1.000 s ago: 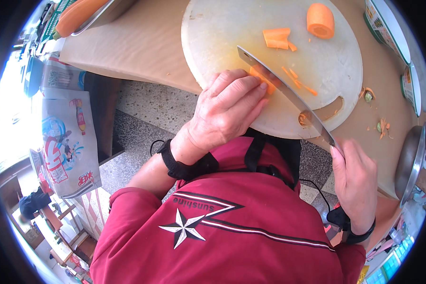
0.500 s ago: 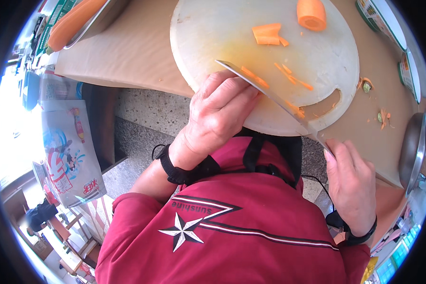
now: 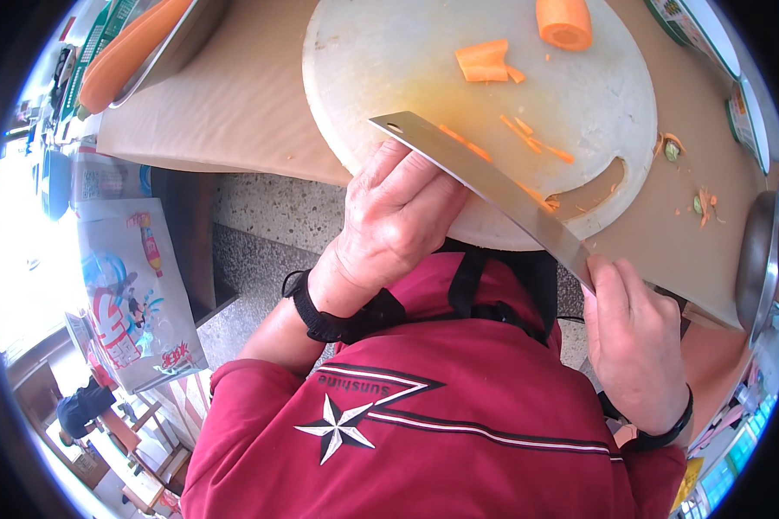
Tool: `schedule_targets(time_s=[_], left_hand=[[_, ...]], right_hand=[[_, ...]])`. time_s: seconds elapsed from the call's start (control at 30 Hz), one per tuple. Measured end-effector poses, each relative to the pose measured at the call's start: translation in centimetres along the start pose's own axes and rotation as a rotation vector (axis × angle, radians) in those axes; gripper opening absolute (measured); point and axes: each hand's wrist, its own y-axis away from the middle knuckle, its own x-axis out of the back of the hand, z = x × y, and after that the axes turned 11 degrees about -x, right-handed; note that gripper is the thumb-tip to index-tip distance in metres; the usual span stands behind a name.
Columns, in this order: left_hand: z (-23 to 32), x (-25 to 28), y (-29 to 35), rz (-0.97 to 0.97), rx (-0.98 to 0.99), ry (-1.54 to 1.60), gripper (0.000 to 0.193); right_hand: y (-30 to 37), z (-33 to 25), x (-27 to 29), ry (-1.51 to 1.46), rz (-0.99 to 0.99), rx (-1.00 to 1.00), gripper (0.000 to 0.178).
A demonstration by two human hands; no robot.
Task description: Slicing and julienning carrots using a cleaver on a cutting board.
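My right hand [image 3: 634, 342] is closed round the handle end of a broad kitchen knife [image 3: 485, 186], whose blade slants across the near part of a round white cutting board [image 3: 346, 60]. Close against the blade's near side is my left hand [image 3: 398, 212], its fingers curled in. The blade hides the fingertips and whatever they may hold. Thin carrot strips [image 3: 535, 138] lie scattered beyond the knife. Farther back on the board are a cut carrot piece [image 3: 483, 62] and a thick carrot stub [image 3: 564, 24].
A metal bowl [image 3: 169, 60] with whole carrots [image 3: 130, 54] stands at the far left. Green-and-white bowls [image 3: 747, 121] and a metal pan [image 3: 757, 259] line the table's right side. Peel scraps [image 3: 708, 206] lie right of the board. The table's near edge runs left of it.
The blade has tilted so its broad face shows, and its far end has shifted left. My right hand has moved slightly left with the handle. My left hand stays nearly in place.
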Motion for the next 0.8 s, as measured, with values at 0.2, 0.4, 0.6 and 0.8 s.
schedule_targets(time_s=[0.2,0.4,0.6,0.8], left_hand=[[-0.1,0.0,0.2,0.009,-0.013,0.012,0.03],[0.0,0.1,0.7,-0.012,0.015,-0.011,0.03],[-0.1,0.1,0.3,0.001,0.03,0.007,0.028],[0.1,0.2,0.8,-0.032,0.057,0.003,0.032]], right_hand=[[0.1,-0.4,-0.1,0.055,0.008,0.008,0.021],[-0.1,-0.6,-0.5,0.104,0.035,0.034,0.02],[-1.0,-0.9,-1.3,0.139,0.107,0.07,0.023],[-2.6,-1.6,-1.8,0.218,0.132,0.133,0.018]])
